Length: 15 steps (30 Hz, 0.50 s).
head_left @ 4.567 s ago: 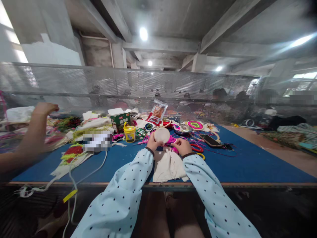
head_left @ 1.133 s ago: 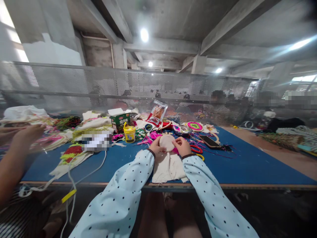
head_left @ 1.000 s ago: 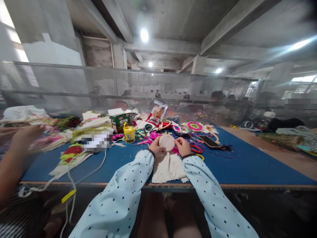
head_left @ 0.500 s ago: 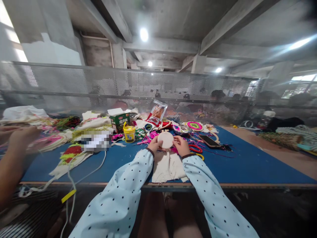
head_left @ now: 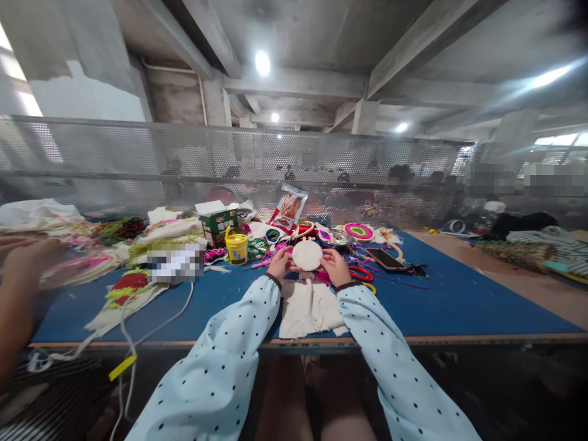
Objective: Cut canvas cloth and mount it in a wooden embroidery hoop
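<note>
A small round embroidery hoop [head_left: 307, 255] with cream cloth stretched in it is held up between both hands above the blue table [head_left: 441, 300]. My left hand [head_left: 279, 264] grips its left rim with closed fingers. My right hand [head_left: 337, 267] pinches its right rim. The cream cloth [head_left: 309, 308] hangs down from the hoop and lies on the table near the front edge. Pink yarn [head_left: 321, 277] lies just under the hands.
Behind the hoop stand a yellow tub [head_left: 237, 248], a green carton [head_left: 219, 222], a red snack bag [head_left: 288, 209], a phone [head_left: 384, 258] and coloured hoops [head_left: 359, 231]. Embroidered cloths [head_left: 131, 288] pile at the left, where another person's hand [head_left: 25, 263] reaches. A mesh fence [head_left: 138, 159] backs the table.
I have raised the hoop slightly and tilted its face toward me. The other person's arm at the left has dropped from raised to low over the cloth pile.
</note>
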{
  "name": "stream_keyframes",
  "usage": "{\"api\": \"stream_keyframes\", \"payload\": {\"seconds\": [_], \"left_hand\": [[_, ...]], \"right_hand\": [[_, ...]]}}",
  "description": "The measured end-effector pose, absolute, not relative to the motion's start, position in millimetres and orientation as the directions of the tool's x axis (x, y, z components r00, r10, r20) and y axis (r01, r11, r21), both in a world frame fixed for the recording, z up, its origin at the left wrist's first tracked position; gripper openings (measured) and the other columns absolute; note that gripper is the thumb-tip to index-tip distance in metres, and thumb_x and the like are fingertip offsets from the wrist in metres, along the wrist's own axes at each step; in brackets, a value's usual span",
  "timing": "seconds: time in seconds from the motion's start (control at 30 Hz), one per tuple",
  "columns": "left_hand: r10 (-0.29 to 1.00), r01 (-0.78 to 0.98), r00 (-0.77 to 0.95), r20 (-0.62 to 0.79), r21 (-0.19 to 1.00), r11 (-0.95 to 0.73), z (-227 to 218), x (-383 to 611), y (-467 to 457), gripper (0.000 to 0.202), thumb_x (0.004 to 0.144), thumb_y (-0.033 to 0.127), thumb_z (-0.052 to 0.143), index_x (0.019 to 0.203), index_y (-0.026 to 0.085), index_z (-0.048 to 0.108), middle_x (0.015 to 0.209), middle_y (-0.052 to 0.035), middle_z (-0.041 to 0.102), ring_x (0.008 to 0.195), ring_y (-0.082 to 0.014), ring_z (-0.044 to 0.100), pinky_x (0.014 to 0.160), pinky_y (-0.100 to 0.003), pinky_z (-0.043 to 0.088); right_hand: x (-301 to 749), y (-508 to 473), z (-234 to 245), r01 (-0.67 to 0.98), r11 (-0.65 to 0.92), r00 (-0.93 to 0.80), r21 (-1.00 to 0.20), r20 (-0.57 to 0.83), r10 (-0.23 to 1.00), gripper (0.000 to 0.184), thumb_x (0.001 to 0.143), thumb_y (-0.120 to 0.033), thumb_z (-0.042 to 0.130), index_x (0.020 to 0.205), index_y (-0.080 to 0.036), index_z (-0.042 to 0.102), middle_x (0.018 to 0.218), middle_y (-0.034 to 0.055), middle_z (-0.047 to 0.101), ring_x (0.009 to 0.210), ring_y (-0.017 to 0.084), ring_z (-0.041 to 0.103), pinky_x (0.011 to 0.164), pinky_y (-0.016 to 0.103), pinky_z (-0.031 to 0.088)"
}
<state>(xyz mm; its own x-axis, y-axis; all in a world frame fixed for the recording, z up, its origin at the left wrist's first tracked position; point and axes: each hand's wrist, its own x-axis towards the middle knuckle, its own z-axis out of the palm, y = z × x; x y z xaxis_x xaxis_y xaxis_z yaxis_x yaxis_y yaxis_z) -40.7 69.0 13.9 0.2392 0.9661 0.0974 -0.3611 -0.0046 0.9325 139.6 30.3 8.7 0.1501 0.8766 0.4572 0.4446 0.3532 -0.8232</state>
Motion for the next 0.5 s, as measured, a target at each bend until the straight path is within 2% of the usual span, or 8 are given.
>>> {"api": "stream_keyframes", "payload": {"seconds": [0.07, 0.13, 0.2, 0.3, 0.37, 0.43, 0.47, 0.5], "left_hand": [[0.974, -0.300, 0.207, 0.095, 0.954, -0.029, 10, -39, 71, 0.037, 0.078, 0.015, 0.057, 0.113, 0.014, 0.047, 0.066, 0.0027, 0.057, 0.052, -0.0096, 0.059, 0.057, -0.027, 0.055], [0.980, -0.218, 0.183, 0.082, 0.975, -0.040, 5, -36, 73, 0.048, 0.067, 0.003, 0.062, 0.112, 0.014, 0.048, 0.065, 0.0046, 0.055, 0.049, -0.0082, 0.057, 0.052, -0.023, 0.052], [0.985, -0.128, 0.162, 0.059, 0.991, -0.039, -2, -32, 74, 0.056, 0.058, -0.007, 0.062, 0.109, 0.012, 0.049, 0.060, 0.0070, 0.052, 0.045, -0.0077, 0.054, 0.046, -0.020, 0.048], [0.989, -0.016, 0.141, 0.032, 0.999, -0.030, -8, -27, 77, 0.053, 0.057, -0.008, 0.057, 0.106, 0.011, 0.050, 0.055, 0.0084, 0.049, 0.040, -0.0082, 0.051, 0.041, -0.019, 0.043], [0.989, 0.039, 0.142, 0.029, 0.999, -0.035, -9, -25, 77, 0.052, 0.057, -0.007, 0.054, 0.105, 0.012, 0.050, 0.056, 0.0078, 0.051, 0.040, -0.0084, 0.051, 0.040, -0.018, 0.041], [0.987, 0.085, 0.157, 0.029, 0.995, -0.043, -10, -24, 77, 0.053, 0.056, -0.006, 0.052, 0.105, 0.013, 0.050, 0.055, 0.0075, 0.053, 0.038, -0.0079, 0.049, 0.039, -0.017, 0.038], [0.986, 0.103, 0.166, 0.027, 0.994, -0.045, -10, -23, 76, 0.052, 0.057, -0.004, 0.052, 0.106, 0.013, 0.050, 0.053, 0.0076, 0.052, 0.036, -0.0080, 0.047, 0.038, -0.017, 0.037], [0.986, 0.116, 0.161, 0.033, 0.992, -0.052, -11, -22, 76, 0.051, 0.059, -0.002, 0.050, 0.107, 0.012, 0.049, 0.051, 0.0077, 0.052, 0.034, -0.0081, 0.045, 0.037, -0.018, 0.036]], "right_hand": [[139, 30, 7, 0.500, 0.325, 0.134, -0.803, 0.442, 0.887, 0.027, 0.078, -0.024, 0.049, 0.103, -0.017, 0.053, 0.093, 0.0079, 0.065, 0.074, 0.016, 0.065, 0.064, 0.030, 0.055], [139, 29, 6, 0.575, 0.301, 0.113, -0.761, 0.438, 0.892, 0.024, 0.075, -0.021, 0.054, 0.098, -0.018, 0.058, 0.090, 0.0071, 0.066, 0.078, 0.017, 0.065, 0.071, 0.031, 0.054], [142, 28, 8, 0.661, 0.278, 0.107, -0.697, 0.454, 0.884, 0.022, 0.073, -0.020, 0.057, 0.094, -0.018, 0.061, 0.093, 0.0073, 0.066, 0.085, 0.018, 0.063, 0.080, 0.033, 0.050], [165, 32, 20, 0.778, 0.208, 0.159, -0.593, 0.505, 0.848, 0.021, 0.076, -0.022, 0.053, 0.095, -0.018, 0.062, 0.105, 0.0091, 0.062, 0.100, 0.021, 0.056, 0.092, 0.036, 0.042], [197, 37, 31, 0.828, 0.115, 0.238, -0.548, 0.530, 0.814, 0.024, 0.079, -0.023, 0.049, 0.098, -0.015, 0.062, 0.108, 0.0129, 0.059, 0.106, 0.024, 0.052, 0.096, 0.039, 0.036], [239, 43, 37, 0.852, 0.005, 0.327, -0.524, 0.540, 0.775, 0.030, 0.080, -0.023, 0.046, 0.104, -0.009, 0.059, 0.112, 0.0203, 0.055, 0.113, 0.031, 0.046, 0.097, 0.047, 0.031], [262, 46, 37, 0.861, -0.071, 0.378, -0.504, 0.539, 0.753, 0.034, 0.080, -0.024, 0.046, 0.107, -0.005, 0.058, 0.114, 0.0244, 0.053, 0.116, 0.035, 0.042, 0.097, 0.050, 0.028], [285, 50, 35, 0.881, -0.230, 0.436, -0.413, 0.519, 0.736, 0.038, 0.081, -0.028, 0.046, 0.109, -0.004, 0.056, 0.115, 0.0255, 0.052, 0.117, 0.035, 0.041, 0.096, 0.049, 0.029]]}}
